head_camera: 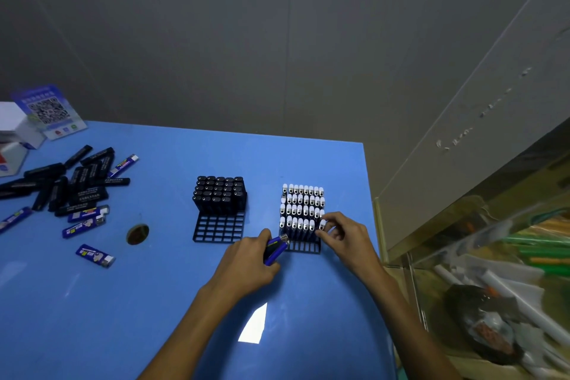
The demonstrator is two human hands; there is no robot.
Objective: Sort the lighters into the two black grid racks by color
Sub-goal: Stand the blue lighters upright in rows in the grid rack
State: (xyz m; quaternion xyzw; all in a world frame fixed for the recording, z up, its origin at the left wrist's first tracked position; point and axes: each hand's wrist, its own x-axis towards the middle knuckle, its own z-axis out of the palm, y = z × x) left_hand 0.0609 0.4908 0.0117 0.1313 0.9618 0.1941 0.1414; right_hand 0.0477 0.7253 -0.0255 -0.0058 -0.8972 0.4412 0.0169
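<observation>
- Blue tabletop ends at a right edge just beside the right rack; bare surface lies in front of both racks and between them.
- Left rack holds upright black lighters in its far rows; its near rows are empty cells.
- White-capped blue lighters stand upright in the right rack, leaving only the nearest row open.
- Left hand grips a blue lighter, long axis slanting up-right, metal head toward the right rack's near corner.
- Right hand pinches the cap of a lighter at the rack's right edge.
- Loose lighters lie heaped flat at far left.
</observation>
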